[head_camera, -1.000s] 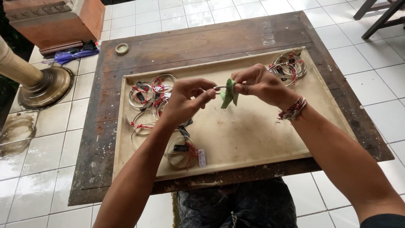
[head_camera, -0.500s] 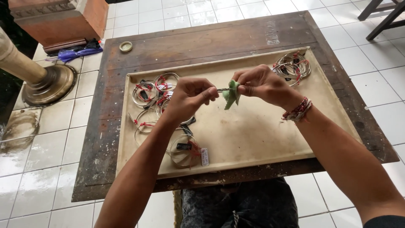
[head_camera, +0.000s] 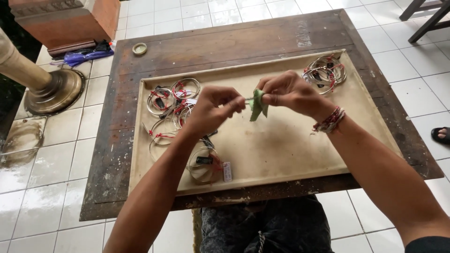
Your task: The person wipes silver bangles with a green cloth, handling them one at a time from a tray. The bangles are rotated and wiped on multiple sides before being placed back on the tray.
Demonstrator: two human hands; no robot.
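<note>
Soft, even daylight lit the scene. Wet-looking floor tiles [head_camera: 33, 182] at the left gave pale glare. Shadows under the hands [head_camera: 253, 100] were faint. Edges bent slightly, perhaps from a wide lens; focus stayed sharp.

Both forearms bare, no gloves or rings visible. Right wrist has a stack of red-and-white beaded/string bracelets [head_camera: 329, 120]; black sleeve edge [head_camera: 429, 244] at the right upper arm. Dark mottled denim trousers [head_camera: 262, 225] below.

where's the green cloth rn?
Head view, centre: green cloth pinched in the right hand, above the tray, left hand just beside it.
</note>
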